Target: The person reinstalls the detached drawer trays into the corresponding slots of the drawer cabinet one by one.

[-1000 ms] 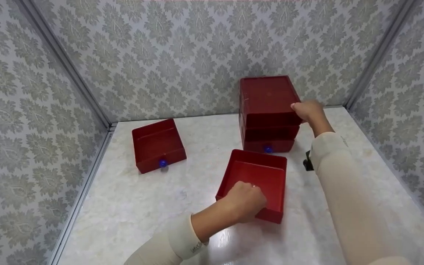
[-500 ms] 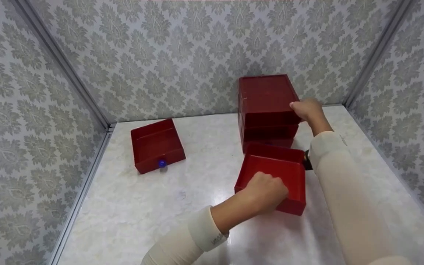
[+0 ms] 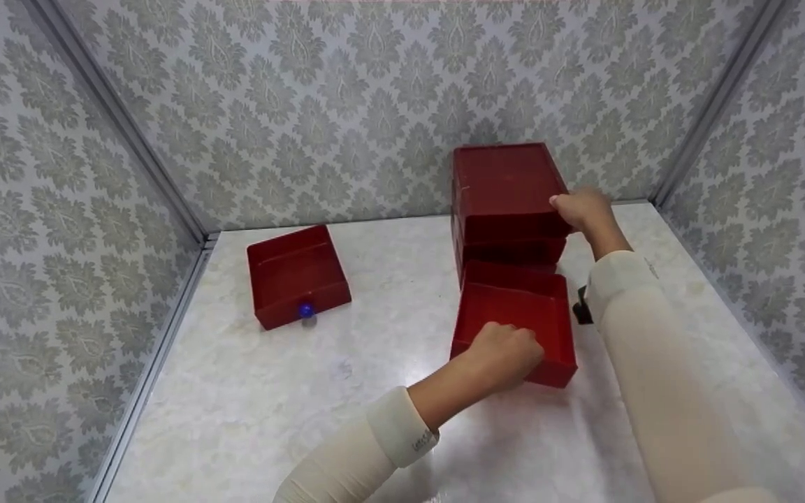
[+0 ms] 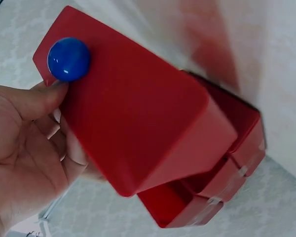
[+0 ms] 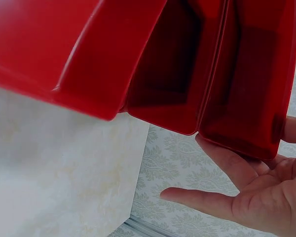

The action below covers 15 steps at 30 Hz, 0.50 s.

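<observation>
Though glossy, pale tabletop [image 3: 249,405] beneath drawer [image 3: 504,307], between patterned walls [image 3: 374,91].

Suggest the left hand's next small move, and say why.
I would probably square the red drawer to the middle slot of the red cabinet before pushing it in: the left hand grips its front near the blue knob, its far end looks angled to that opening, and the right hand holds the cabinet's upper edge.
</observation>
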Motion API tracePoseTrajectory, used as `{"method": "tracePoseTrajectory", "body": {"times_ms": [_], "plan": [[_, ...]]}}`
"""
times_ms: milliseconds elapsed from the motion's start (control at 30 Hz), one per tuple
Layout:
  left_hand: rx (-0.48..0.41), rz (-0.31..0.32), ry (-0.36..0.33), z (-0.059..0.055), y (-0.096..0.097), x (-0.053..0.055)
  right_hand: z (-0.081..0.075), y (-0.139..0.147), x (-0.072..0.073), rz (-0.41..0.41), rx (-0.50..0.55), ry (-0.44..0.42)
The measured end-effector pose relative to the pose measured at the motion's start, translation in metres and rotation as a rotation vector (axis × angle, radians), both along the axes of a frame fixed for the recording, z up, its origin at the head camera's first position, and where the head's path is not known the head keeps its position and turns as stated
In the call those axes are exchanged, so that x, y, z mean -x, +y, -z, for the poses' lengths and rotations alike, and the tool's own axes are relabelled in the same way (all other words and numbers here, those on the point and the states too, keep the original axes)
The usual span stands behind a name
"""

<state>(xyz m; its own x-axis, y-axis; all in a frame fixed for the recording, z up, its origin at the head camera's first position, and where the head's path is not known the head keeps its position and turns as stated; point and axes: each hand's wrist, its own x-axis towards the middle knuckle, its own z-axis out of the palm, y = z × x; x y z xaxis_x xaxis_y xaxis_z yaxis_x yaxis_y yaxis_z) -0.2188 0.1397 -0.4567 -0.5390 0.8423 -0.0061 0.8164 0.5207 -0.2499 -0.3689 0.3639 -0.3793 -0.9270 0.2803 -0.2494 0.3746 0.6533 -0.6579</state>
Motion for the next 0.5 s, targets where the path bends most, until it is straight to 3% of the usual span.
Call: {"method": "tracePoseTrajectory", "body": {"times_ms": [200,500], "plan": [[-0.029,0.004,0.055,0.013,0.005,0.002,-0.002,-0.001,-0.001,-0.004,-0.002,-0.009],[-0.109,0.060,0.114,0.026,0.013,0.003,-0.001,0.000,-0.003,-0.018,-0.007,-0.004]]}}
